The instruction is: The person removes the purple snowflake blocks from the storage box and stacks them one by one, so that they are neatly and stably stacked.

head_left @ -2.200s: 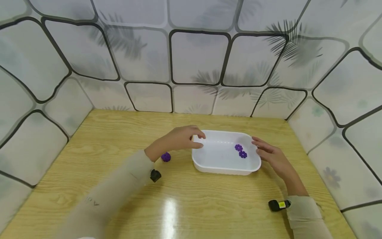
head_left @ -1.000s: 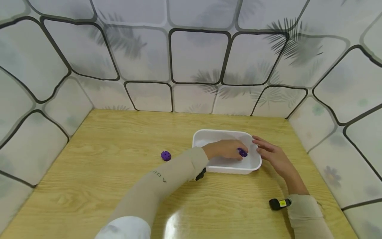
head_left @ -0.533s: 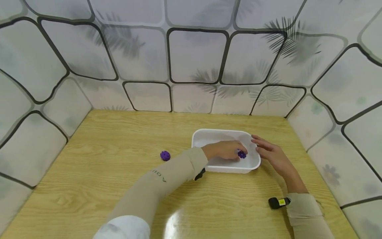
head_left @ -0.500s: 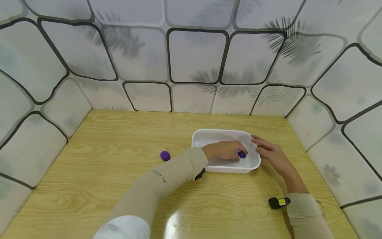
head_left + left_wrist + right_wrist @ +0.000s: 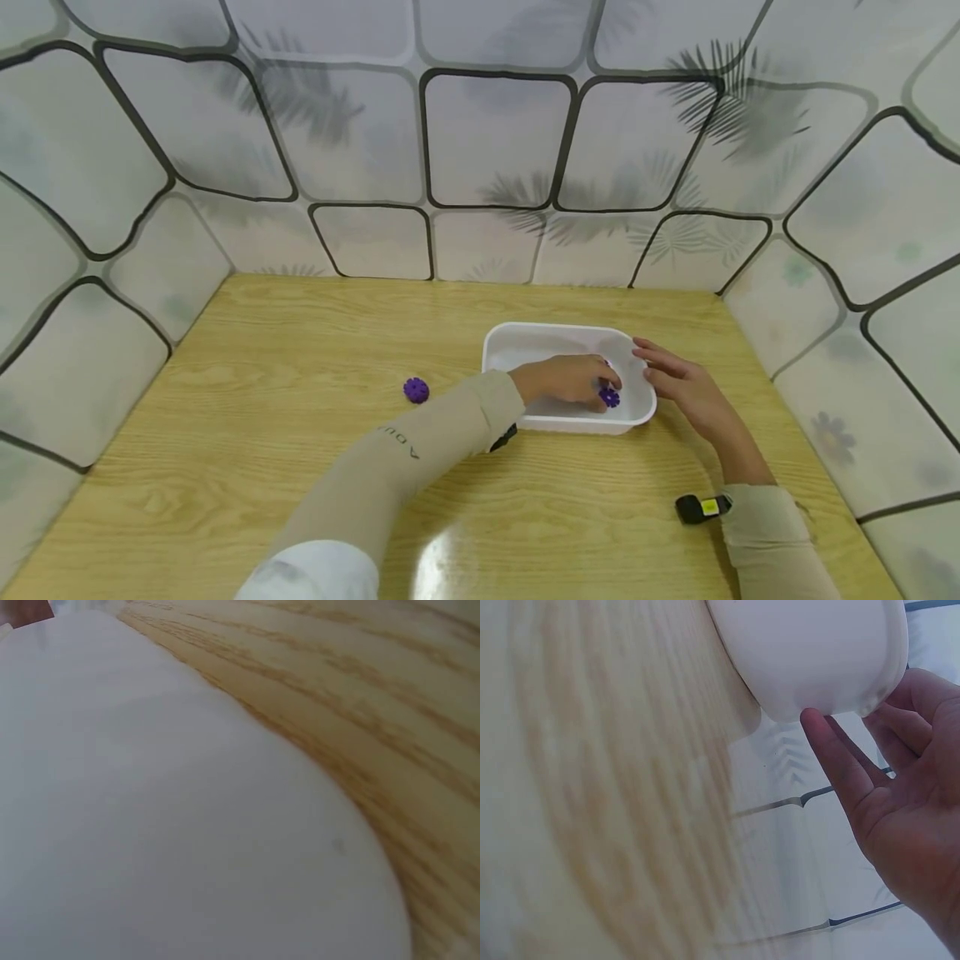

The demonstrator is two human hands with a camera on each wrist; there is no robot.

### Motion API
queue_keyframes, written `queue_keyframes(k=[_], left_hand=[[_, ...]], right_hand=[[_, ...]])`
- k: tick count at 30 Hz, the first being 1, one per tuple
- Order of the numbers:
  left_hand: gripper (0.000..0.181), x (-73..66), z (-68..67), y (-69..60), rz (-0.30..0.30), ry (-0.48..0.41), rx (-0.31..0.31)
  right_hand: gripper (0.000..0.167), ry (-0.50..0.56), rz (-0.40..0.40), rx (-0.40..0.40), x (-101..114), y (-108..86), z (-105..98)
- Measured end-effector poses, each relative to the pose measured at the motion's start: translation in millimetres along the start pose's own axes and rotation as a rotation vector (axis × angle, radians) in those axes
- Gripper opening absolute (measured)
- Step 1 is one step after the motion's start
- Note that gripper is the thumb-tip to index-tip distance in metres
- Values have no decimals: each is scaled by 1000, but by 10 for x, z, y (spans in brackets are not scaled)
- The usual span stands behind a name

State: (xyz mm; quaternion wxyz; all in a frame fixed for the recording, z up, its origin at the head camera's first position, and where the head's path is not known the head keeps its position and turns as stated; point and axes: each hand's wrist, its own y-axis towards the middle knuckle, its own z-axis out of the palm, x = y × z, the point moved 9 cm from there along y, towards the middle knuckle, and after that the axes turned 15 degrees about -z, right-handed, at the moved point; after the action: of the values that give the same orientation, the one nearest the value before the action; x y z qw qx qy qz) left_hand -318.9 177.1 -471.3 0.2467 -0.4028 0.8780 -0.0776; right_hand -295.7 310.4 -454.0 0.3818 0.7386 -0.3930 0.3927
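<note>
My left hand (image 5: 572, 379) reaches down into a white plastic tray (image 5: 525, 333). Its thumb and fingers close on a purple flower-shaped disc (image 5: 609, 397) near the tray's right end. A sliver of another purple disc (image 5: 607, 364) shows behind the fingers, mostly hidden. Against the right end of the tray rests my right hand (image 5: 686, 396), its fingers extended and touching the rim. The right wrist view has this hand (image 5: 911, 787) with fingertips against the outer wall. Only the tray's blurred outer wall (image 5: 187, 825) fills the left wrist view; the left hand's grip is hidden there.
A purple ball-like cluster (image 5: 416, 390) lies on the wood-grain table (image 5: 337, 333), left of the tray. Patterned wall panels (image 5: 495, 142) enclose the back and both sides. A black wrist device (image 5: 697, 508) is strapped to the right sleeve.
The left hand has moved from the tray's left rim to the purple discs inside. One disc has shifted slightly toward the near side. The right hand stays at the rim.
</note>
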Motion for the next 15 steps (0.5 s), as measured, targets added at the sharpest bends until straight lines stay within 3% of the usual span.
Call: queue_keyframes(k=[15], left_hand=[[37, -24, 19, 0, -37, 24, -9]], right_hand=[[49, -5, -7, 3, 44, -2, 7]])
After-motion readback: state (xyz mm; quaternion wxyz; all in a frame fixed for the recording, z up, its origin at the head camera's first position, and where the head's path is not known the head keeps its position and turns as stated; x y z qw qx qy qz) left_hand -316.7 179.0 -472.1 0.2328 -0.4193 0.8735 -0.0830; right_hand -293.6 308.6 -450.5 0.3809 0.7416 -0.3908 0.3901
